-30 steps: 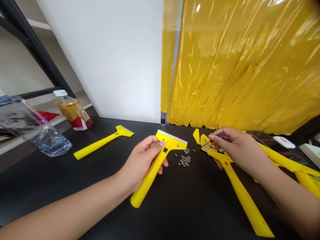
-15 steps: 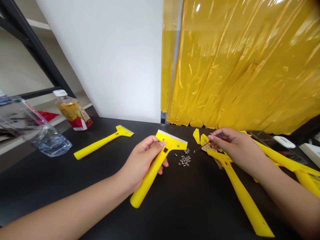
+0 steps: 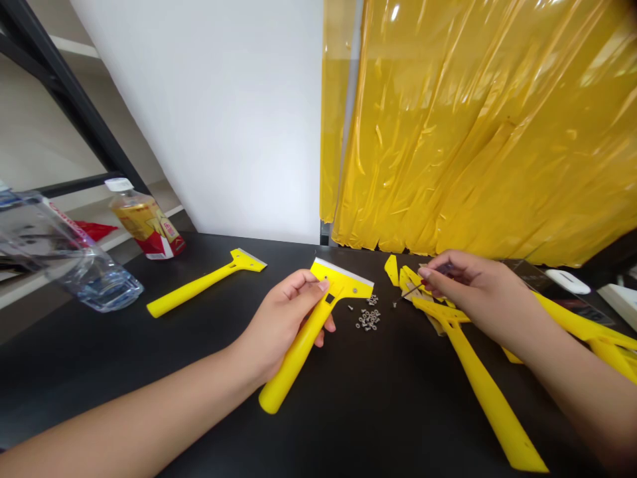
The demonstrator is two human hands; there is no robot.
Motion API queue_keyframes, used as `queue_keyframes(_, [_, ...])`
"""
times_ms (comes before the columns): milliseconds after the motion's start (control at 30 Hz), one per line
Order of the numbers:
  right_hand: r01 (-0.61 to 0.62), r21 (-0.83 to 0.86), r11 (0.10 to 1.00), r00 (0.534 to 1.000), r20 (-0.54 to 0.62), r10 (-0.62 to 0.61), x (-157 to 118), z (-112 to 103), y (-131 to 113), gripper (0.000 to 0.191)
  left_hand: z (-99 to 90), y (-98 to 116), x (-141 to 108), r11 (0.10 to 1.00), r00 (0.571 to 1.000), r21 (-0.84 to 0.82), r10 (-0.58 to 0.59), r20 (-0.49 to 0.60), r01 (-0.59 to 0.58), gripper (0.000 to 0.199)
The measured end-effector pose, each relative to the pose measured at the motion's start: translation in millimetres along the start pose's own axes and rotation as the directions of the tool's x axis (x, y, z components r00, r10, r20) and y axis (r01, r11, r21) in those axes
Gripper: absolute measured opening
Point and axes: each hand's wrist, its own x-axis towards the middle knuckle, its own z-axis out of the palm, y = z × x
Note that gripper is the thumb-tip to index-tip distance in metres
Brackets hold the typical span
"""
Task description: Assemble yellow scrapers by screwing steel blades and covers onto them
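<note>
Over the feed, my left hand [image 3: 276,322] grips the scraper [image 3: 343,280] mid-view; just right of its head lie loose screws [image 3: 368,318], then a single screw [image 3: 395,305] by the screwdriver [image 3: 411,290] my right hand [image 3: 468,282] pinches. I'd hold its tip square and steady.

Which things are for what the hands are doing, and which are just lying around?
Seem part of the work:
yellow scraper in the left hand
thin tool in the right hand
screw by the tool's tip
pile of small metal pieces
loose yellow plates
other yellow scrapers

Seem to just lie about:
white-capped drink bottle
clear plastic bottle
white rounded object
</note>
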Motion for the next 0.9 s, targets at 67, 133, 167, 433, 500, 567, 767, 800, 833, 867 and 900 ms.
queue_keyframes(67, [0.010, -0.047, 0.999, 1.000, -0.004, -0.010, -1.3, -0.1, 0.2, 0.037, 0.0, 0.2, -0.1, 1.000, 1.000, 0.001, -0.002, 0.001, 0.002, 0.027])
queue_keyframes(133, [0.020, -0.081, 0.996, 1.000, -0.008, -0.020, -2.1, 0.5, 0.1, 0.037, 0.0, 0.3, -0.2, 1.000, 1.000, -0.001, -0.005, 0.002, 0.005, 0.027])
queue_keyframes(167, [0.024, -0.091, 0.996, 1.000, -0.008, -0.025, -2.4, 0.9, 0.0, 0.037, 0.0, 0.3, -0.2, 1.000, 1.000, -0.002, -0.006, 0.002, 0.006, 0.027])
queue_keyframes(433, [0.047, -0.092, 0.995, 0.999, 0.010, -0.046, -1.8, 2.2, 3.6, 0.037, -0.3, -0.1, 0.4, 1.000, 1.000, -0.002, -0.005, 0.002, 0.005, 0.027])
queue_keyframes(500, [0.053, -0.087, 0.995, 0.999, 0.010, -0.052, -1.6, 2.2, 4.3, 0.037, 0.0, 0.0, 0.2, 1.000, 1.000, -0.001, -0.003, 0.000, 0.003, 0.026])
queue_keyframes(567, [0.053, -0.088, 0.995, 0.999, 0.003, -0.053, -1.8, 2.0, 3.7, 0.037, 0.4, 0.1, -0.1, 1.000, 1.000, -0.003, -0.002, -0.002, 0.002, 0.026])
queue_keyframes(767, [0.076, -0.061, 0.995, 0.997, -0.018, -0.078, -4.7, -0.7, -4.5, 0.040, -0.3, 0.0, 0.0, 1.000, 1.000, -0.005, -0.005, 0.006, 0.005, 0.026])
queue_keyframes(800, [0.075, -0.037, 0.997, 0.997, -0.020, -0.076, -5.2, -1.9, -6.2, 0.041, -0.7, -0.2, 0.3, 1.000, 1.000, -0.009, -0.010, 0.007, 0.011, 0.026])
queue_keyframes(833, [0.068, -0.006, 0.998, 0.998, -0.018, -0.068, -5.6, -3.3, -7.8, 0.041, -1.0, -0.7, 0.7, 1.000, 1.000, -0.018, -0.021, 0.008, 0.021, 0.026])
queue_keyframes(867, [0.058, 0.034, 0.998, 0.998, -0.017, -0.058, -6.1, -4.8, -9.2, 0.041, -1.2, -1.3, 1.1, 0.999, 0.999, -0.030, -0.035, 0.010, 0.035, 0.025])
queue_keyframes(900, [0.051, 0.085, 0.995, 0.999, -0.021, -0.050, -6.7, -6.3, -10.4, 0.041, -1.2, -2.2, 1.5, 0.998, 0.998, -0.041, -0.055, 0.016, 0.056, 0.024])
